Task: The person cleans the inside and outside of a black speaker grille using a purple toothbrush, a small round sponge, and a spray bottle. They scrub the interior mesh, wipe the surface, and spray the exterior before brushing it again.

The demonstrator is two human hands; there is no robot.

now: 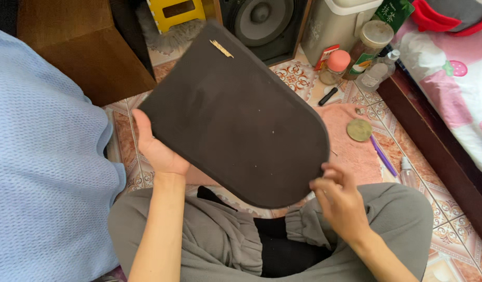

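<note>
Dark brown felt-like pad [235,112], flat with one rounded end, was held up in the air over the person's lap, tilted, with a small pale splinter-like scrap [221,48] stuck near its upper edge and a few light specks on its face. The left hand [156,149] supported it from the side, palm under the edge, fingers hidden behind the pad, so their grip could not be told for certain, though the hand plainly bore the pad. The right hand [339,197] pinched the rounded lower edge between thumb and fingertips, fingers closed on the pad. The step looked like an inspection or cleaning of the pad's surface; a next move would seem to call for one steady hand and a free hand to pick off the scrap.

Beneath lay a pink mat [350,149] on the patterned tile floor [450,230], with a round brass-coloured disc [359,130] and a purple pen [383,156] beside it. Farther back stood a jar with a pink lid [336,67], its contents unclear, a taller jar with a tan lid [370,44] holding something dark, and a small clear bottle [378,72]. A speaker [264,23] stood behind.
</note>
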